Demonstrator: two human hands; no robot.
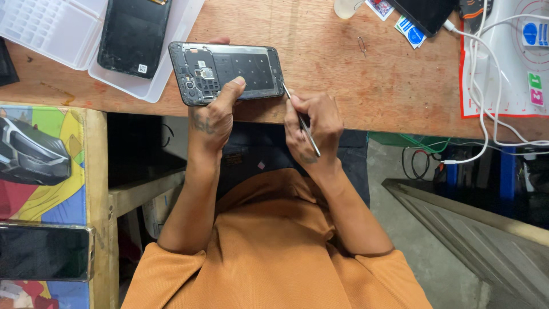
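Fingers [237, 86] of left hand [213, 117] clamped on opened phone [229, 71]; right hand [311, 123] pinching thin metal tool [303, 123].

Phone flat on tabletop [343, 86], long axis left-right, tool tip touching its right end, at near corner. Clear tray [54, 28] up left, holding black back cover [134, 35].

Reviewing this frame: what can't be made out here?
Head view:
- Thin metal tool: its tip at the opened black phone corner is too small to read; the right hand hides its middle.
- Phone's lower edge: covered by the left hand.
- Clear plastic tray: cut off by the top edge.
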